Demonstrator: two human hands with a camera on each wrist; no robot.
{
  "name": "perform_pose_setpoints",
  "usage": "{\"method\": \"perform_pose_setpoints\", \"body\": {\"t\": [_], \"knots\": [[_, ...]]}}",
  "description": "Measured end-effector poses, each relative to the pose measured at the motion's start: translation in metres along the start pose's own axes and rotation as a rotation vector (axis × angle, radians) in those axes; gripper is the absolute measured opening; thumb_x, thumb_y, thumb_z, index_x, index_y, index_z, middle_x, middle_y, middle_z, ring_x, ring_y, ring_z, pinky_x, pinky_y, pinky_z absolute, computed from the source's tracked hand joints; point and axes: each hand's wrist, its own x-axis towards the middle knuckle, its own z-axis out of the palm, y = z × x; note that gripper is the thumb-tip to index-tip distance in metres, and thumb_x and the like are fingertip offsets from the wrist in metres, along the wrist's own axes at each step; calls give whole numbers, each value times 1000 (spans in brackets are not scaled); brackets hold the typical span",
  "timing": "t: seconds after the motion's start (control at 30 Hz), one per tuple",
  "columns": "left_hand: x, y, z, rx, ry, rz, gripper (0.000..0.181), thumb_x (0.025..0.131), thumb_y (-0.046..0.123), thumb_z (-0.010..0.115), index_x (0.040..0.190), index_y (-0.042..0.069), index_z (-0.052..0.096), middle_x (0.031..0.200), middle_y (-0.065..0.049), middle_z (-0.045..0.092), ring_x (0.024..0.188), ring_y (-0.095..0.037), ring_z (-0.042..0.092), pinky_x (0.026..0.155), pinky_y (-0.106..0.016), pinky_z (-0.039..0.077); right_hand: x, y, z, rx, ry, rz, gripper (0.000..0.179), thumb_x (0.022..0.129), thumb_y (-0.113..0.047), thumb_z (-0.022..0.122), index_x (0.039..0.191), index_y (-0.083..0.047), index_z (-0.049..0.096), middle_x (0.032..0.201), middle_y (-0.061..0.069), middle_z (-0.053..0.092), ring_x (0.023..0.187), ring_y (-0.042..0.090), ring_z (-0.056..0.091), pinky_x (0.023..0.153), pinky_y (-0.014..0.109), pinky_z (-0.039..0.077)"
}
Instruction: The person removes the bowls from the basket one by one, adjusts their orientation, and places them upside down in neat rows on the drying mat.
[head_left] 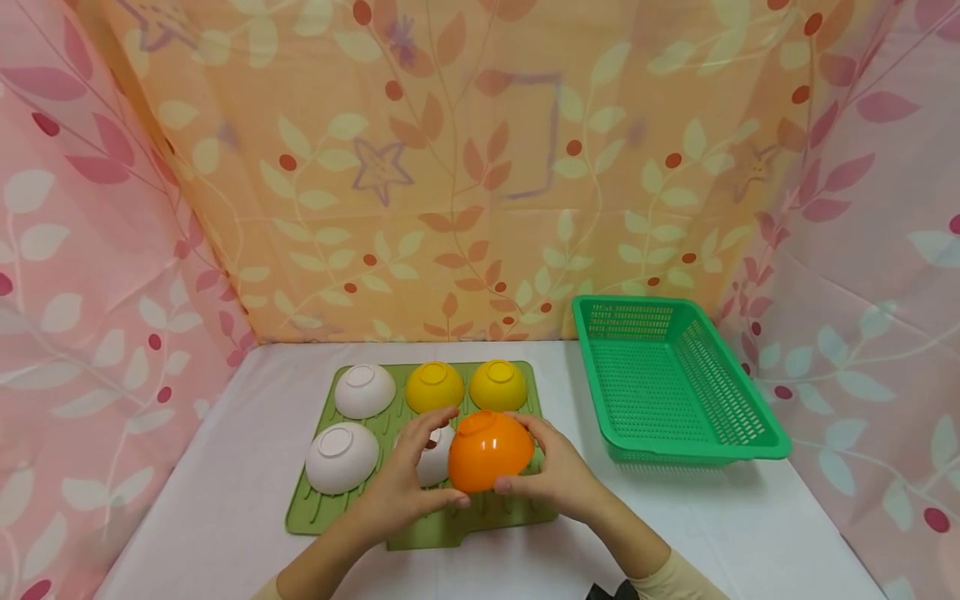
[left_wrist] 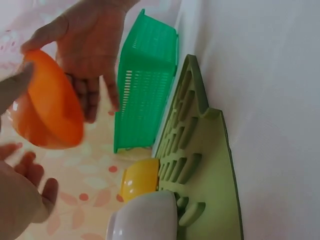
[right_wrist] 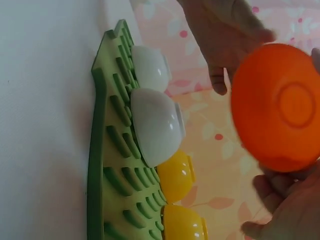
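Observation:
Over the front of a green drying mat (head_left: pixel 427 530), my right hand (head_left: pixel 558 471) holds an orange bowl (head_left: pixel 489 454) tilted, thumb at its near edge and fingers at the far side. My left hand (head_left: pixel 405 483) is beside the bowl's left side, fingers spread and thumb pointing toward it; in the right wrist view the left hand (right_wrist: pixel 225 37) shows relaxed fingers by the rim. The bowl's hollow inside (right_wrist: pixel 295 102) faces the right wrist camera. A white bowl (head_left: pixel 432 462) sits upside down behind the left hand, partly hidden by it and the orange bowl.
Two more white bowls (head_left: pixel 342 458) and two yellow bowls (head_left: pixel 435 386) lie upside down on the ridged mat. A green perforated basket (head_left: pixel 600 400) stands to the right on the white tabletop (head_left: pixel 247 433). Patterned cloth (head_left: pixel 450 167) hangs behind and at both sides.

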Motion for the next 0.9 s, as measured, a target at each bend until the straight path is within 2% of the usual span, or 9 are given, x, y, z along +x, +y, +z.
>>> {"method": "perform_pose_setpoints", "body": {"t": [0.1, 0.2, 0.3, 0.4, 0.47, 0.57, 0.63, 0.77, 0.9], "knots": [[1, -3, -2, -126, -24, -45, 97, 78, 34, 90, 157, 33, 34, 156, 7, 43, 136, -16, 40, 103, -41, 45, -2, 0, 0, -2, 22, -96, 86, 72, -37, 94, 146, -30, 51, 144, -6, 53, 134, 24, 50, 111, 66, 35], [1, -5, -4, -228, -75, -58, 93, 81, 34, 88, 158, 27, 35, 155, 4, 45, 134, -17, 43, 101, -38, 45, -4, -1, 2, 4, 15, -189, 91, 71, -35, 95, 149, -30, 48, 149, -6, 49, 136, 23, 48, 111, 61, 38], [1, -3, -6, -283, -132, -69, 92, 83, 34, 87, 158, 25, 36, 156, 3, 45, 134, -19, 46, 104, -40, 45, -5, -2, 3, 7, 0, -244, 97, 69, -32, 96, 151, -28, 45, 152, -6, 45, 139, 21, 45, 113, 54, 39], [0, -1, -6, -304, -156, -74, 90, 83, 31, 87, 157, 27, 36, 155, 3, 46, 131, -23, 48, 105, -45, 44, -5, -2, 4, 6, -15, -268, 101, 67, -28, 98, 152, -28, 44, 154, -6, 43, 141, 20, 41, 115, 55, 36], [0, 0, -6, -288, -143, -65, 89, 82, 29, 88, 156, 30, 38, 153, 4, 46, 129, -24, 48, 104, -47, 44, -5, -3, 3, 1, -24, -273, 103, 66, -26, 99, 152, -29, 43, 155, -7, 42, 143, 20, 39, 115, 60, 33], [0, 1, -5, -240, -87, -50, 92, 78, 26, 92, 154, 32, 40, 151, 6, 47, 129, -21, 47, 105, -43, 43, -4, -3, 1, -38, -14, -265, 106, 66, -30, 99, 154, -28, 40, 156, -10, 41, 145, 20, 35, 112, 68, 30], [0, 4, -5, -185, -31, -54, 96, 73, 28, 95, 152, 33, 41, 149, 7, 48, 129, -20, 45, 105, -44, 43, -4, -5, 0, -81, 12, -251, 109, 64, -34, 99, 155, -30, 39, 155, -11, 42, 145, 20, 33, 112, 69, 30], [-1, 12, -3, -89, 60, -120, 100, 65, 38, 98, 149, 41, 44, 142, 11, 48, 129, -15, 44, 105, -51, 41, -4, -7, -4, -163, 57, -243, 108, 61, -36, 100, 153, -31, 42, 151, -12, 45, 144, 19, 36, 113, 66, 32], [-3, 15, -1, -35, 93, -140, 101, 62, 44, 98, 147, 44, 44, 141, 15, 50, 130, -12, 44, 106, -54, 40, -2, -8, -8, -216, 53, -270, 103, 60, -35, 100, 149, -24, 49, 148, -12, 48, 141, 17, 40, 112, 63, 36]]}}
